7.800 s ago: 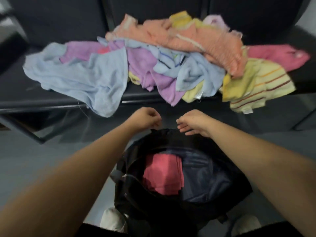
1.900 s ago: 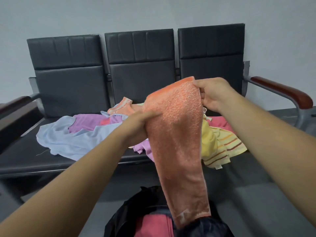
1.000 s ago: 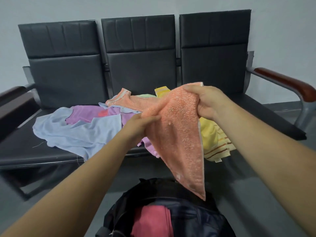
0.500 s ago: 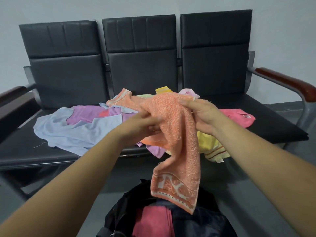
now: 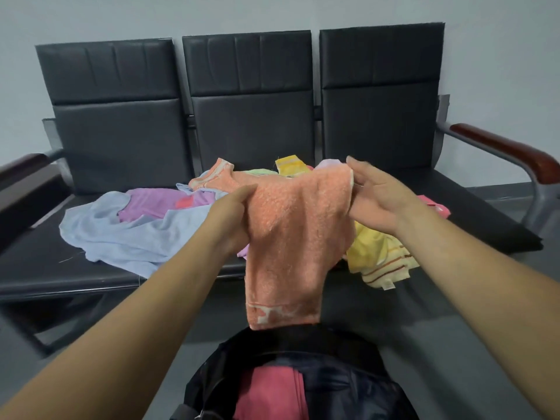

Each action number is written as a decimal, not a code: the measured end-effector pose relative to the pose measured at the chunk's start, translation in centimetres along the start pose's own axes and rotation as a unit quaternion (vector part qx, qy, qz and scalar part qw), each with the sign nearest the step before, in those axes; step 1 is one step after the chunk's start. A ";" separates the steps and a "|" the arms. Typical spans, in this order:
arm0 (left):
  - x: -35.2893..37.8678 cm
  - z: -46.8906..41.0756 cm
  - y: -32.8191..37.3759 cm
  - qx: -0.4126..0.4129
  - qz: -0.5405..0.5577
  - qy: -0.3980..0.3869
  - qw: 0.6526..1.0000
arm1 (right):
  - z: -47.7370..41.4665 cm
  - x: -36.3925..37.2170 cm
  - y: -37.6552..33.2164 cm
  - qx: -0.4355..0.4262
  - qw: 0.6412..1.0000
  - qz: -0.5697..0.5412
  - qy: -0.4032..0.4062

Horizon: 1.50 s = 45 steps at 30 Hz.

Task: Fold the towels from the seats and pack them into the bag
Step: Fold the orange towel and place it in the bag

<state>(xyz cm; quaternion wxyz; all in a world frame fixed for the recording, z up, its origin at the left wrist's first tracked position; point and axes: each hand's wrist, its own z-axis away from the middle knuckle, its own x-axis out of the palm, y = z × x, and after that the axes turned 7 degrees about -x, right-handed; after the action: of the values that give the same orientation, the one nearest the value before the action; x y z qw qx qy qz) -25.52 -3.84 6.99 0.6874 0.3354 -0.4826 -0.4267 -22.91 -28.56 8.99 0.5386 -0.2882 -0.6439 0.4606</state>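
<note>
Black bench [image 5: 251, 128] against a grey wall [image 5: 91, 16], loose towels [image 5: 136, 231] heaped on it.
The left hand [image 5: 233, 213] and right hand [image 5: 378, 195] pinch the orange towel [image 5: 291, 237] by its top corners; it hangs over the open bag [image 5: 348, 389].

**Loose towels heaped on the seats**

The black padded three-seat bench [image 5: 36, 268] carries a rumpled pile: a pale blue towel [image 5: 127, 237] tangled with a lilac towel [image 5: 151, 201], a yellow striped towel [image 5: 378, 259] drooping over the front edge, and a pink towel [image 5: 436, 207]. An open black bag [image 5: 303, 338] stands on the grey floor [image 5: 378, 313].
</note>
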 end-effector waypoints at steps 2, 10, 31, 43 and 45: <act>0.3 -0.1 0.3 -0.006 0.016 -0.015 1.000 | 0.4 -0.2 0.8 0.032 0.996 0.070 -0.035; -1.4 -0.8 1.1 0.069 -0.194 -0.090 0.974 | 0.2 -0.3 1.2 -0.025 0.992 0.122 0.017; -0.5 0.3 2.7 0.166 -0.283 -0.015 0.944 | 0.4 -0.6 -1.0 -0.102 0.969 0.206 0.090; -0.7 0.8 3.3 0.198 -0.217 -0.063 0.954 | 0.6 0.5 -1.6 -0.111 0.989 0.085 0.054; -1.1 0.7 3.2 0.235 -0.280 -0.026 0.930 | 0.5 0.3 -1.3 -0.133 0.979 0.123 0.091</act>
<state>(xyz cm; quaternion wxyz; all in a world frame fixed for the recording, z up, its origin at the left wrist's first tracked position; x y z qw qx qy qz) -25.48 -1.53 9.60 0.4287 0.5977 -0.4736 -0.4845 -23.30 -29.02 10.29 0.4910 -0.4748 -0.6075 0.4054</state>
